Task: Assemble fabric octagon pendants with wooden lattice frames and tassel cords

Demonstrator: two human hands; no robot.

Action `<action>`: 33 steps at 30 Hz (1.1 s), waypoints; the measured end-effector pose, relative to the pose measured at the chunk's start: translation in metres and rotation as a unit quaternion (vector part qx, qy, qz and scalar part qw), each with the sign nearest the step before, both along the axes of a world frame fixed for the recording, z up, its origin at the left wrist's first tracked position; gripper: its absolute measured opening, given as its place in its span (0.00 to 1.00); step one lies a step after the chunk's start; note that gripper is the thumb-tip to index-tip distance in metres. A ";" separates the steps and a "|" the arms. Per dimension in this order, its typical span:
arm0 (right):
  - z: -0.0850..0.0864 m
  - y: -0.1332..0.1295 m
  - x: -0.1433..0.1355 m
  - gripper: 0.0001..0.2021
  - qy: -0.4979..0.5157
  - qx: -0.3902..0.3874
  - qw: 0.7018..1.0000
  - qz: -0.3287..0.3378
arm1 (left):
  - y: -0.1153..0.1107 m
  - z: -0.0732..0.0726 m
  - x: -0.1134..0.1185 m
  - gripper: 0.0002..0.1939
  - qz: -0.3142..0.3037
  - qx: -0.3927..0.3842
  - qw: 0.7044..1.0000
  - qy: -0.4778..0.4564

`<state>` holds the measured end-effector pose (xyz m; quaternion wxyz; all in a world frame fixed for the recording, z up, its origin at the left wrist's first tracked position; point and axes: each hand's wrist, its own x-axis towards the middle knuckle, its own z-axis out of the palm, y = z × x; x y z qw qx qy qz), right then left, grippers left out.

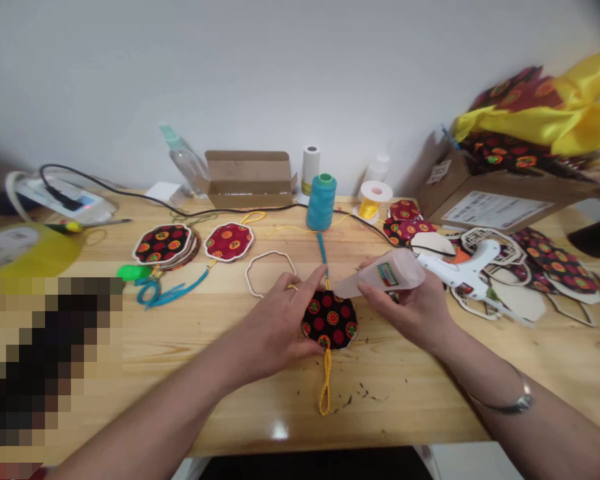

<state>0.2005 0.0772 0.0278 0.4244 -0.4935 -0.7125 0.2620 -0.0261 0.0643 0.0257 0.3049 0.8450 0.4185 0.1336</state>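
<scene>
A dark, flower-patterned fabric ornament with a pale scalloped edge lies on the wooden table. A yellow cord loop hangs from its near side, and a blue cord runs from its far side. My left hand grips its left edge, thumb near, fingers at the far side. In my right hand is a translucent glue bottle, tilted so its tip meets the ornament's upper right edge. Just beyond my left hand lies a pale scalloped wooden frame, partly covered by the fingers.
Finished-looking ornaments are stacked at left, with a red one alongside. Blue thread and a yellow cord spool stand behind. At right are a white glue gun, loose frames and a cardboard box of fabric. A black cable crosses the back.
</scene>
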 end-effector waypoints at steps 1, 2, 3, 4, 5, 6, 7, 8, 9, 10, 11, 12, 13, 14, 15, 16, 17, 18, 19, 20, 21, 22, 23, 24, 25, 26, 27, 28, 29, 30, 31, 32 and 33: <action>0.000 0.000 0.000 0.07 -0.001 0.001 1.000 0.000 | 0.000 0.000 0.000 0.54 -0.001 -0.001 1.000 0.000; 0.000 0.000 0.001 0.07 -0.001 0.003 1.000 0.000 | 0.000 0.000 0.000 0.54 -0.002 -0.001 1.000 -0.001; 0.000 0.000 0.001 0.07 -0.002 0.005 1.000 0.000 | 0.001 0.000 0.000 0.54 -0.003 -0.001 1.000 -0.001; 0.001 0.000 0.001 0.07 -0.002 0.006 1.000 0.001 | 0.001 0.000 0.000 0.54 -0.002 -0.001 1.000 -0.001; 0.001 0.000 0.001 0.07 -0.002 0.008 1.000 0.001 | 0.001 0.000 0.000 0.53 -0.002 -0.001 1.000 -0.001; 0.001 0.000 0.001 0.07 -0.003 0.010 1.000 0.000 | 0.001 0.000 0.000 0.54 -0.001 -0.001 1.000 -0.001; 0.001 0.000 0.001 0.07 -0.004 0.011 1.000 -0.002 | 0.001 0.000 0.000 0.54 -0.001 0.000 1.000 -0.001; 0.001 0.001 0.001 0.08 -0.005 0.013 1.000 -0.005 | 0.001 0.000 0.000 0.53 0.000 0.000 1.000 -0.001; 0.001 0.001 0.002 0.08 -0.008 0.014 1.000 -0.008 | 0.001 0.000 0.000 0.53 -0.001 0.001 1.000 -0.001; 0.001 0.001 0.002 0.08 -0.011 0.016 1.000 -0.011 | 0.001 0.001 0.000 0.53 -0.001 0.002 1.000 -0.002; 0.001 0.001 0.002 0.08 -0.014 0.018 1.000 -0.012 | 0.001 0.001 0.000 0.53 -0.002 0.003 1.000 -0.002; 0.001 0.001 0.003 0.08 -0.017 0.020 1.000 -0.012 | 0.001 0.001 0.000 0.53 -0.001 0.003 1.000 -0.002; 0.001 0.000 0.003 0.08 -0.020 0.021 1.000 -0.012 | 0.001 0.001 0.000 0.53 -0.001 0.004 1.000 -0.002; 0.001 0.000 0.003 0.08 -0.021 0.020 1.000 -0.012 | 0.001 0.001 0.000 0.53 -0.001 0.004 1.000 -0.002; 0.001 0.000 0.003 0.08 -0.020 0.019 1.000 -0.014 | 0.001 0.001 0.000 0.53 -0.001 0.005 1.000 -0.002; 0.001 0.000 0.003 0.08 -0.019 0.017 1.000 -0.016 | 0.001 0.000 0.000 0.53 0.000 0.006 1.000 -0.003; 0.001 0.000 0.003 0.08 -0.017 0.015 1.000 -0.018 | 0.001 0.000 0.000 0.53 0.000 0.008 1.000 -0.004; 0.002 0.000 0.003 0.08 -0.014 0.013 1.000 -0.019 | 0.001 0.000 0.000 0.53 -0.001 0.010 1.000 -0.004; 0.002 0.000 0.002 0.08 -0.012 0.012 1.000 -0.019 | 0.001 -0.001 0.000 0.54 0.000 0.013 1.000 -0.005; 0.003 0.000 0.002 0.08 -0.011 0.013 1.000 -0.019 | 0.001 -0.001 0.000 0.54 0.001 0.015 1.000 -0.004; 0.004 0.000 0.002 0.08 -0.011 0.013 1.000 -0.018 | 0.001 -0.001 -0.001 0.54 0.002 0.015 1.000 -0.003; 0.004 0.000 0.002 0.08 -0.013 0.014 1.000 -0.018 | 0.001 -0.001 -0.001 0.53 0.003 0.015 1.000 -0.002; 0.004 0.000 0.002 0.08 -0.014 0.014 1.000 -0.018 | 0.001 -0.002 -0.001 0.53 0.004 0.015 1.000 -0.001; 0.004 0.000 0.002 0.09 -0.016 0.014 1.000 -0.018 | 0.001 -0.002 -0.001 0.53 0.005 0.015 1.000 0.000; 0.004 0.001 0.002 0.09 -0.017 0.014 1.000 -0.018 | 0.002 -0.002 -0.001 0.53 0.005 0.015 1.000 0.002; 0.004 0.001 0.002 0.09 -0.017 0.013 1.000 -0.018 | 0.002 -0.002 -0.001 0.53 0.005 0.016 1.000 0.003; 0.004 0.001 0.002 0.10 -0.017 0.014 1.000 -0.016 | 0.001 -0.002 -0.001 0.54 0.005 0.015 1.000 0.003; 0.004 0.001 0.002 0.10 -0.016 0.014 1.000 -0.015 | 0.001 -0.002 0.000 0.54 0.006 0.014 1.000 0.003; 0.005 0.001 0.002 0.10 -0.016 0.016 1.000 -0.015 | 0.001 -0.002 0.000 0.54 0.006 0.014 1.000 0.003; 0.005 0.001 0.002 0.09 -0.015 0.018 1.000 -0.014 | 0.001 -0.002 0.000 0.54 0.006 0.013 1.000 0.002; 0.005 0.001 0.002 0.09 -0.015 0.020 1.000 -0.013 | 0.001 -0.002 0.000 0.54 0.007 0.012 1.000 0.001; 0.005 0.001 0.002 0.09 -0.016 0.023 1.000 -0.012 | 0.001 -0.002 0.000 0.54 0.008 0.011 1.000 0.000; 0.006 0.001 0.002 0.09 -0.018 0.026 0.999 -0.012 | 0.001 -0.002 0.000 0.55 0.008 0.011 1.000 -0.001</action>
